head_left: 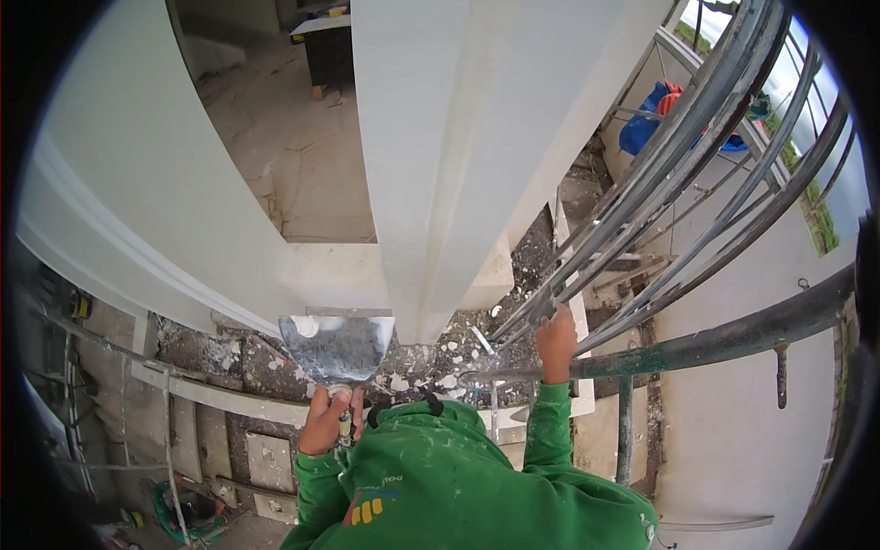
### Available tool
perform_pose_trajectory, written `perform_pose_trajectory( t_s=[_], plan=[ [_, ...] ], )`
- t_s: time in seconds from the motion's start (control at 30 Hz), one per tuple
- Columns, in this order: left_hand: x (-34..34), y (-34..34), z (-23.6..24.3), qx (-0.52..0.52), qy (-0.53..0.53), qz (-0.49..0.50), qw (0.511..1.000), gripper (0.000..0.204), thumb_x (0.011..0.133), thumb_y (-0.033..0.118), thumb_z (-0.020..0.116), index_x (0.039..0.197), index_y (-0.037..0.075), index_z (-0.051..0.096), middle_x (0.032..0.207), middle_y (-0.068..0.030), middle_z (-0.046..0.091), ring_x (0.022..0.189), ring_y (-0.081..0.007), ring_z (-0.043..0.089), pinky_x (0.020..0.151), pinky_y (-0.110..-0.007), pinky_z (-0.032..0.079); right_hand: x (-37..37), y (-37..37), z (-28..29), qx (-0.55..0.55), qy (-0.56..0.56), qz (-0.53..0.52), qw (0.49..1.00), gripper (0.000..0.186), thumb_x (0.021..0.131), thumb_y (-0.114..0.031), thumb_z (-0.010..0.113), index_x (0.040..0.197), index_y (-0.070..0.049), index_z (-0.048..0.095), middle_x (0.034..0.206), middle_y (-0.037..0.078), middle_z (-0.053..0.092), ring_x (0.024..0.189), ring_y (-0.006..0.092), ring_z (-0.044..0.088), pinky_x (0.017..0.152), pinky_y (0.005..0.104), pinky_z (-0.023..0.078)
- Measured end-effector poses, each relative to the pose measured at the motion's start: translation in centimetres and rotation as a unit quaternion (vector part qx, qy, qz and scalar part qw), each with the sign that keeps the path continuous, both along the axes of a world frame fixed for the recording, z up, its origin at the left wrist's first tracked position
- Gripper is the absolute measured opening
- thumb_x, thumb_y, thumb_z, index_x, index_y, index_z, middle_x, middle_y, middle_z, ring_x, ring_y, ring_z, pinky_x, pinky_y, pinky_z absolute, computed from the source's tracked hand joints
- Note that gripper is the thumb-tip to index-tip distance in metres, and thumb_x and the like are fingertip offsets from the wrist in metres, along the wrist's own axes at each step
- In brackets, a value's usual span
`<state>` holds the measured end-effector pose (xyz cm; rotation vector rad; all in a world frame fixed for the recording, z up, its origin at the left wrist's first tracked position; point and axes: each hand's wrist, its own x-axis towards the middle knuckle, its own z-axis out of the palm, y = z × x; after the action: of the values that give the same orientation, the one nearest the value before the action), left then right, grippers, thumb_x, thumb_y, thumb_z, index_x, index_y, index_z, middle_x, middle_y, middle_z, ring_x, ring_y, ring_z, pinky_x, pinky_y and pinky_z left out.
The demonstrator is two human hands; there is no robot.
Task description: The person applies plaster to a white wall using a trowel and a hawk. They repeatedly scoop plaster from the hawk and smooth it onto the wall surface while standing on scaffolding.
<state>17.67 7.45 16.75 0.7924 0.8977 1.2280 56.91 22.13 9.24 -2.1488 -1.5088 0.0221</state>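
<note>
My left hand [321, 423] is closed round the handle of a wide putty knife [335, 353]. Its broad metal blade faces away from me, smeared grey and white, with a small lump of white putty near its far left corner. The blade is close to the foot of a white column [431, 183]. Out to the right, my right hand [556, 346] is closed on a grey metal scaffold tube [587, 257]; the fingertips are partly hidden. Both arms wear green sleeves speckled with white.
A thick horizontal scaffold pipe [715, 344] runs to my right, below my right hand. White walls [156, 165] flank an opening to a dusty floor [293, 156]. Planks [220, 394] spattered with putty lie below. Blue and red cloth [646, 119] is at the far right.
</note>
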Motion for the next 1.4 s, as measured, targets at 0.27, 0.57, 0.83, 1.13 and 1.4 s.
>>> perform_pose_trajectory(
  t_s=[0.27,0.57,0.83,1.13,1.4],
  plan=[
    [-4.1,4.8,-0.3,0.014,-0.006,-0.328,0.945,0.029,0.099,0.024,0.052,0.11,-0.002,0.047,0.082,-0.0074,0.056,0.063,-0.0119,0.054,0.052,-0.025,0.046,-6.1,-4.6,8.6,0.115,0.737,0.147,0.65,0.023,0.094,-0.022,0.058,0.109,-0.005,0.053,0.075,-0.001,0.05,0.057,0.0098,0.046,0.054,0.0237,0.042],
    [-5.4,8.5,-0.2,0.056,0.011,-0.592,0.804,0.023,0.1,0.02,0.05,0.104,-0.003,0.047,0.065,-0.0009,0.049,0.052,-0.0064,0.045,0.044,-0.024,0.037,-19.7,-9.2,6.1,-0.059,0.516,0.321,0.792,0.041,0.092,-0.037,0.062,0.112,-0.002,0.053,0.09,0.006,0.061,0.078,0.0208,0.06,0.072,0.0321,0.05],
    [-14.6,7.5,-0.2,0.058,0.018,-0.452,0.89,0.02,0.099,0.019,0.051,0.105,0.0,0.047,0.067,-0.0026,0.051,0.053,-0.0087,0.047,0.049,-0.024,0.04,-16.2,-5.5,19.3,0.149,0.673,0.123,0.714,0.021,0.09,-0.014,0.065,0.104,0.0,0.06,0.098,0.007,0.065,0.089,0.0128,0.064,0.074,0.0293,0.053],
    [-17.8,5.7,-2.1,0.008,-0.006,-0.377,0.926,0.031,0.096,0.019,0.053,0.115,-0.001,0.042,0.07,-0.0098,0.054,0.054,-0.0155,0.052,0.046,-0.028,0.043,-18.4,1.8,44.1,0.618,0.115,0.148,0.764,0.03,0.083,-0.028,0.074,0.075,0.001,0.07,0.064,0.002,0.065,0.057,0.0062,0.056,0.054,0.0225,0.041],
    [-20.0,3.8,-8.5,-0.027,0.098,-0.259,0.961,0.046,0.097,0.026,0.052,0.134,0.005,0.036,0.078,-0.0046,0.054,0.055,-0.0125,0.05,0.047,-0.026,0.043,-19.2,3.1,60.3,0.616,-0.157,0.072,0.769,0.033,0.083,-0.028,0.072,0.068,0.001,0.067,0.061,0.006,0.065,0.052,0.0124,0.057,0.048,0.0316,0.041]
  ],
)
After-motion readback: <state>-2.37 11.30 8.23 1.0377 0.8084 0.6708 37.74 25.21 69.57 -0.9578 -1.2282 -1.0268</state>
